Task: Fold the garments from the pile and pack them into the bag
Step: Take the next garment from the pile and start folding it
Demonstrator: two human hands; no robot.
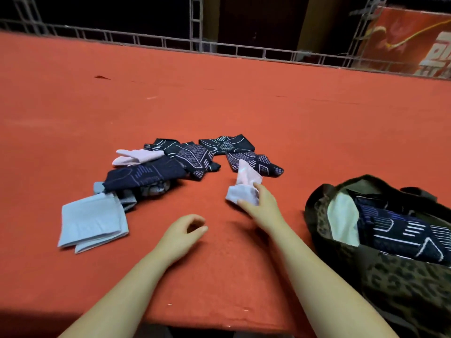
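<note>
A pile of small garments (156, 172) lies on the red table (219, 93): dark navy patterned pieces, a pale pink piece (136, 156) and a light blue folded piece (91, 222) at the near left. My right hand (258, 203) grips a pale pink garment (245, 184) just right of the pile, lifting one end. My left hand (185, 230) hovers near the table, fingers loosely curled, holding nothing. A leopard-print bag (390, 269) stands open at the right with navy patterned garments (402, 230) and a white one inside.
A metal truss rail (219, 48) runs along the table's far edge. A red banner (415, 42) hangs at the back right. The table's near edge (207, 325) is just below my forearms.
</note>
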